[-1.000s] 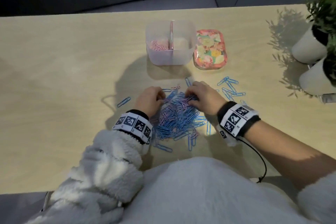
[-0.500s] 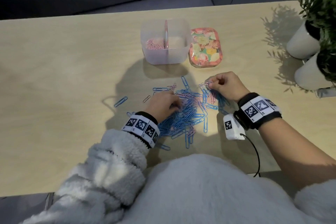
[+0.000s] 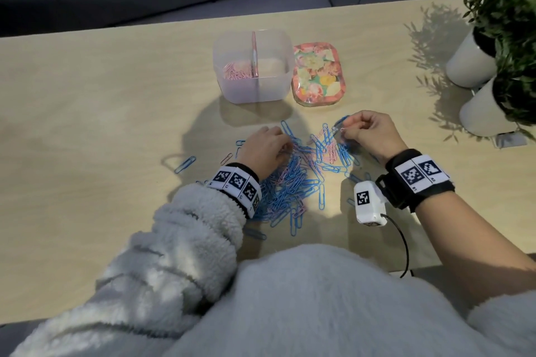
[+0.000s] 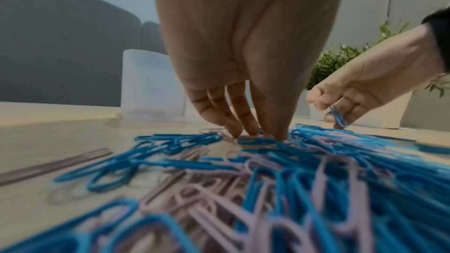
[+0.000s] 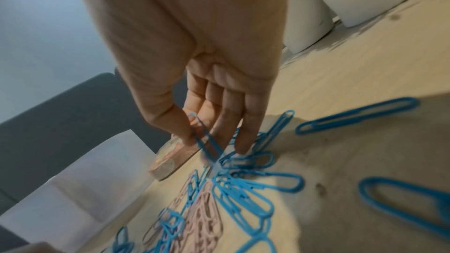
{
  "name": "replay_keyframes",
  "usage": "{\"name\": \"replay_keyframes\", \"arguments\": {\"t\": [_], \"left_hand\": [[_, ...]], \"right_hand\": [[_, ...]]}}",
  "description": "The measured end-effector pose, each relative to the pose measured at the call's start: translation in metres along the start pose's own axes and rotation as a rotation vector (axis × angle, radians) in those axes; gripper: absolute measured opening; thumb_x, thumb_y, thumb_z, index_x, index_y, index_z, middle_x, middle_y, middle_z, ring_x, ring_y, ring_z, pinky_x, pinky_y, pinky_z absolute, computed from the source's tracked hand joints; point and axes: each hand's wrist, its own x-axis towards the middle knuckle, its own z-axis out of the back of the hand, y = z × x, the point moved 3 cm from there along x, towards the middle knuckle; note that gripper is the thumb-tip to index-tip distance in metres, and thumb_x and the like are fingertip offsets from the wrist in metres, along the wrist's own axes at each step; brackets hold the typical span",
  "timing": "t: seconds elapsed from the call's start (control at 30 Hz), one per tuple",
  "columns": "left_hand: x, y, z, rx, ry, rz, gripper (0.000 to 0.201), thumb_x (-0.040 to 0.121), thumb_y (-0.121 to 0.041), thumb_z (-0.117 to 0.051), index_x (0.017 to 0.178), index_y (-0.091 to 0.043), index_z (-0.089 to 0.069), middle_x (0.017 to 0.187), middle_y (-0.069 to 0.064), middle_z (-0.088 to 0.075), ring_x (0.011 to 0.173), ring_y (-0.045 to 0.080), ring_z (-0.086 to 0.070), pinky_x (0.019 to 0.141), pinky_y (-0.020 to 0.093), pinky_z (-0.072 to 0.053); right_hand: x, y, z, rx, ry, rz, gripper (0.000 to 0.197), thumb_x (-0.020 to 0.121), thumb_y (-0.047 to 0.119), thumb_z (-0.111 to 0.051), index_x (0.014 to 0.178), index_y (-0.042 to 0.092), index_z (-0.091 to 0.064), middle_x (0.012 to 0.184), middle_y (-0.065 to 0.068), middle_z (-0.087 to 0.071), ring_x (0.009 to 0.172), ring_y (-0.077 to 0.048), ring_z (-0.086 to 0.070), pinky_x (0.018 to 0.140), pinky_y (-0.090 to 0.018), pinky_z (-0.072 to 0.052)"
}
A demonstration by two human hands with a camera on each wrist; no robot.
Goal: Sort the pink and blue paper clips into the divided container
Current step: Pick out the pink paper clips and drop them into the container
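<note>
A heap of blue and pink paper clips (image 3: pixel 293 182) lies on the wooden table in front of me. My left hand (image 3: pixel 272 145) rests on its far left part, fingertips (image 4: pixel 246 128) pressing down on clips that lie flat. My right hand (image 3: pixel 348 130) hovers over the heap's far right edge and pinches a blue clip (image 5: pixel 204 138) between thumb and fingers; the same blue clip (image 4: pixel 338 116) shows in the left wrist view. Beyond the heap stands the translucent divided container (image 3: pixel 246 90), with pink clips (image 3: pixel 236 71) in its left compartment.
A floral lid (image 3: pixel 317 72) lies right of the container. Two white plant pots (image 3: pixel 470 64) (image 3: pixel 484 107) stand at the table's right edge. A stray blue clip (image 3: pixel 185 164) lies left of the heap. A cable hangs from my right wrist camera (image 3: pixel 368 206).
My right hand has moved right and away from the middle of the heap, dragging clips with it and lifting a blue one. My left hand stayed on the heap.
</note>
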Motion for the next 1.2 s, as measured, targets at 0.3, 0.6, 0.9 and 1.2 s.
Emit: {"name": "replay_keyframes", "arguments": {"t": [0.3, 0.6, 0.9, 1.2], "left_hand": [[0.007, 0.016, 0.002, 0.074, 0.049, 0.036, 0.017, 0.087, -0.015, -0.054, 0.099, -0.008, -0.064, 0.106, 0.012, -0.062, 0.101, 0.031, -0.052, 0.085, 0.039, -0.040], [-0.004, 0.034, 0.015, -0.219, -0.124, 0.180, 0.014, 0.086, -0.006, -0.052, 0.096, -0.003, -0.061, 0.099, 0.013, -0.062, 0.090, 0.027, -0.058, 0.077, 0.035, -0.046], [0.011, 0.029, 0.018, -0.730, -0.026, 0.461, 0.014, 0.095, -0.020, -0.045, 0.091, -0.010, -0.054, 0.071, -0.003, -0.052, 0.063, 0.006, -0.055, 0.058, 0.019, -0.041], [0.017, 0.006, 0.006, -0.144, 0.052, 0.154, 0.013, 0.084, -0.014, -0.062, 0.093, -0.005, -0.062, 0.100, 0.012, -0.064, 0.092, 0.028, -0.059, 0.077, 0.033, -0.043]], "right_hand": [[-0.013, -0.006, -0.001, -0.532, -0.007, 0.220, 0.018, 0.076, -0.002, -0.057, 0.076, 0.010, -0.069, 0.077, -0.005, -0.068, 0.074, -0.020, -0.061, 0.071, -0.012, -0.046], [-0.022, -0.007, -0.032, -0.889, -0.029, 0.177, 0.021, 0.078, 0.028, -0.065, 0.077, 0.006, -0.067, 0.085, -0.018, -0.068, 0.088, -0.036, -0.061, 0.072, -0.034, -0.045], [-0.020, -0.015, -0.026, -0.664, 0.017, 0.126, 0.004, 0.077, 0.004, -0.063, 0.077, 0.007, -0.066, 0.083, -0.015, -0.070, 0.086, -0.031, -0.063, 0.082, -0.032, -0.048], [-0.021, -0.011, -0.019, -0.570, 0.078, 0.262, 0.012, 0.082, 0.013, -0.062, 0.090, 0.010, -0.069, 0.085, -0.010, -0.069, 0.080, -0.025, -0.061, 0.081, -0.036, -0.050]]}}
